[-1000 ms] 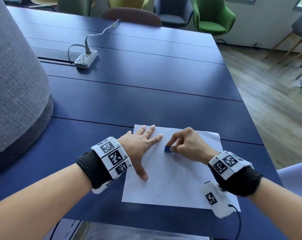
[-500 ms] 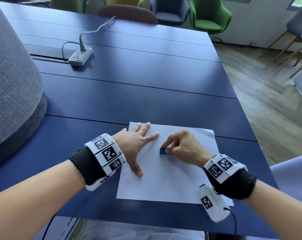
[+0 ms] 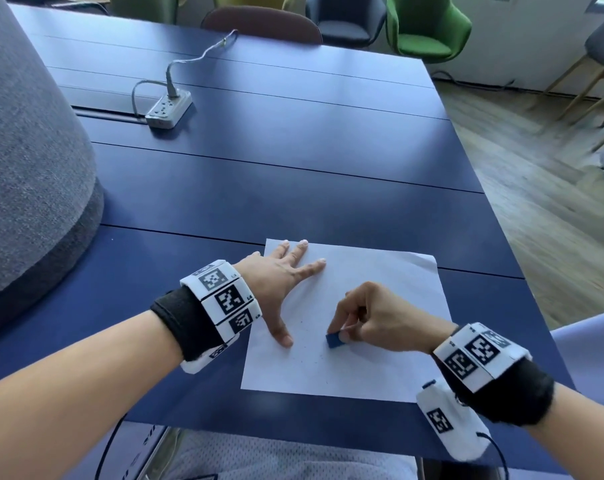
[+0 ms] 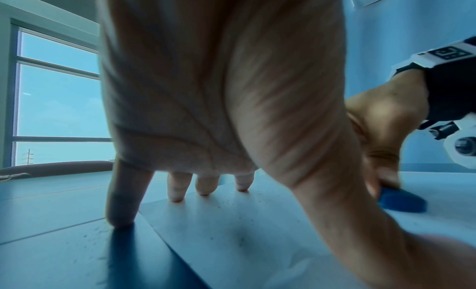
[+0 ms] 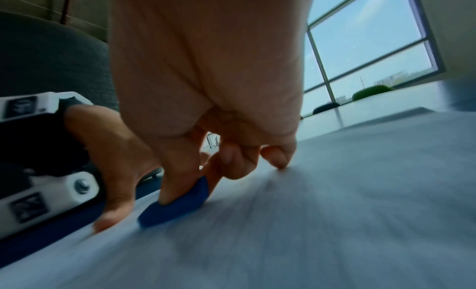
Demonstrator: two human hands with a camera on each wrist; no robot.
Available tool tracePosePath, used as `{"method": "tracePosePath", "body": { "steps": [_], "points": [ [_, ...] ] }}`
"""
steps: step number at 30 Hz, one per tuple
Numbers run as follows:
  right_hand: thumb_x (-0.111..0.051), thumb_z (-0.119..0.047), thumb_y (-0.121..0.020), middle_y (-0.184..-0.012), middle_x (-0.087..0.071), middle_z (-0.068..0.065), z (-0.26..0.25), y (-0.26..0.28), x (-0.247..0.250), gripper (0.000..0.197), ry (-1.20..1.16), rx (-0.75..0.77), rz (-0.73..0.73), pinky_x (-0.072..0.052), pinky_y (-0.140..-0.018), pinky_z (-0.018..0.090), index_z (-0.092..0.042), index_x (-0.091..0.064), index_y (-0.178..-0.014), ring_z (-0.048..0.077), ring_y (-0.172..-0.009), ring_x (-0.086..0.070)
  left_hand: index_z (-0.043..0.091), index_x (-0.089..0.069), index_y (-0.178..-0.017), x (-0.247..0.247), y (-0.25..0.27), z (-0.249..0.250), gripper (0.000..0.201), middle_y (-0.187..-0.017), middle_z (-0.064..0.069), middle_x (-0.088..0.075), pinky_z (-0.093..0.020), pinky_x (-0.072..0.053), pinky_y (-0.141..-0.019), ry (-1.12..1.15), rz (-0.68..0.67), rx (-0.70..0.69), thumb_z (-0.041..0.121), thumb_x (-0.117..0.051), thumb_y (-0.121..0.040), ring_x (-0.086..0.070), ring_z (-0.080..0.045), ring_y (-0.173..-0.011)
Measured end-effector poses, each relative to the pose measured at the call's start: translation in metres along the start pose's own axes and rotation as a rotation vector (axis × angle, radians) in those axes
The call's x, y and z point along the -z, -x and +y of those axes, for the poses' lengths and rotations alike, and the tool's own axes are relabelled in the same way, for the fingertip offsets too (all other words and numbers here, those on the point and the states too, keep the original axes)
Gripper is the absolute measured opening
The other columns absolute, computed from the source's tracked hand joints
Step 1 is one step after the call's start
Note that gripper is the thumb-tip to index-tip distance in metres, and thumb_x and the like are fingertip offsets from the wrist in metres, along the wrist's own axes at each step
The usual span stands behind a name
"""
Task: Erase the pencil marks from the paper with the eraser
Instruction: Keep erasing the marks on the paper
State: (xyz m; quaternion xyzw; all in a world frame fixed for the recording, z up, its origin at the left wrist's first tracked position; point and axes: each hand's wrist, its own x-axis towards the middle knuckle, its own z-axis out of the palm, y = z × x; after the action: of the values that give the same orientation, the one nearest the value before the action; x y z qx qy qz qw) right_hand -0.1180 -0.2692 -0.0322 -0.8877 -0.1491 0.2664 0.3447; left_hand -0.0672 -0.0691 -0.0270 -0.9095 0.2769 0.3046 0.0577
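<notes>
A white sheet of paper (image 3: pixel 380 289) lies near the front edge of the dark blue table (image 3: pixel 293 168). My left hand (image 3: pixel 286 282) lies flat with spread fingers on the sheet's left part, its little finger (image 4: pixel 121 201) on the table just off the paper (image 4: pixel 231 232). My right hand (image 3: pixel 373 317) pinches a small blue eraser (image 3: pixel 335 340) between thumb and fingers and presses it on the middle of the sheet. The eraser (image 5: pixel 177 204) lies tilted against the paper (image 5: pixel 335 212) under my thumb. The eraser (image 4: pixel 401 201) also shows beside the left thumb. Small dark specks dot the paper below it.
A grey power strip (image 3: pixel 168 107) with its cable sits far back left on the table. A large grey fabric-covered object (image 3: pixel 26 168) stands at the left edge. Chairs (image 3: pixel 428 29) stand behind the far edge, and wooden floor (image 3: pixel 536 202) lies to the right.
My right hand has slid the eraser down the sheet toward me, from beside the left fingertips to level with the left thumb. The left hand keeps pressing the paper.
</notes>
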Motion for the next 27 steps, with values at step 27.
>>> {"method": "tracePosePath", "body": {
  "steps": [27],
  "points": [
    [-0.070,-0.005,-0.074,-0.071,-0.057,-0.008,0.002,0.023,-0.009,0.024,0.110,0.019,-0.062,-0.050,-0.067,0.028,-0.027,-0.077,-0.079,0.012,-0.070,-0.057,0.039,0.016,-0.151,-0.004,-0.001,-0.003,0.140,-0.159,0.000,0.028,-0.055,-0.015,-0.118,0.016,0.011,-0.004,0.062,-0.084,-0.056,0.019,-0.023,-0.148]
  ]
}}
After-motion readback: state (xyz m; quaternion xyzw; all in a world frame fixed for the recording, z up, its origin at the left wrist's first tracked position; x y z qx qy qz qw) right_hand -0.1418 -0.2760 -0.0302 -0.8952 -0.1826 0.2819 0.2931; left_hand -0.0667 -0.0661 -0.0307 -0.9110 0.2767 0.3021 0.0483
